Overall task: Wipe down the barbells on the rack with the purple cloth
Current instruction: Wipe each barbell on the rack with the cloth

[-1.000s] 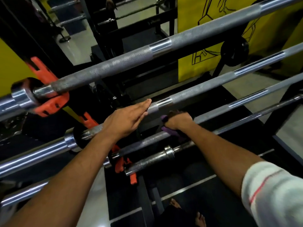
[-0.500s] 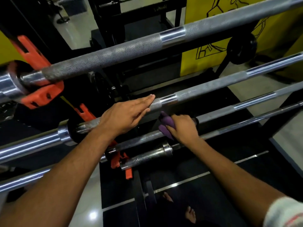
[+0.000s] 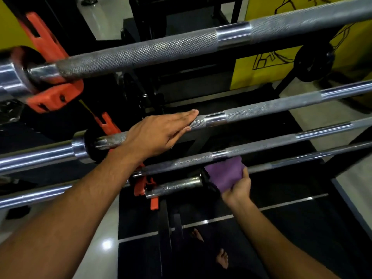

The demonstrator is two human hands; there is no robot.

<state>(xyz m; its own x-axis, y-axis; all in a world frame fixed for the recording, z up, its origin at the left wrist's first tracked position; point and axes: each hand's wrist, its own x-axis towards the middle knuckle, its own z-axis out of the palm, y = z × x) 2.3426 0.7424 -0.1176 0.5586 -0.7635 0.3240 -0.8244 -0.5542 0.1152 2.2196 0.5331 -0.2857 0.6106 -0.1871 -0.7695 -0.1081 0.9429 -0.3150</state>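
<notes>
Low on the rack, right hand (image 3: pixel 238 190) grips bunched purple cloth (image 3: pixel 224 174) vs bottom bar (image 3: pixel 302 158), just under 3rd bar (image 3: pixel 181 163). Left hand (image 3: pixel 159 133) lies flat, fingers straight, on 2nd bar (image 3: pixel 271 106).

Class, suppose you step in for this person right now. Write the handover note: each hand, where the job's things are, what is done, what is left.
Left hand: open, fingers straight, resting flat on the second barbell from the top.
Right hand: grips the purple cloth, held against the lowest barbell, just under the third barbell.
Done: cannot tell which bars are already wiped.
Left: finish the lowest bar, then check the others, including the top barbell.
</notes>
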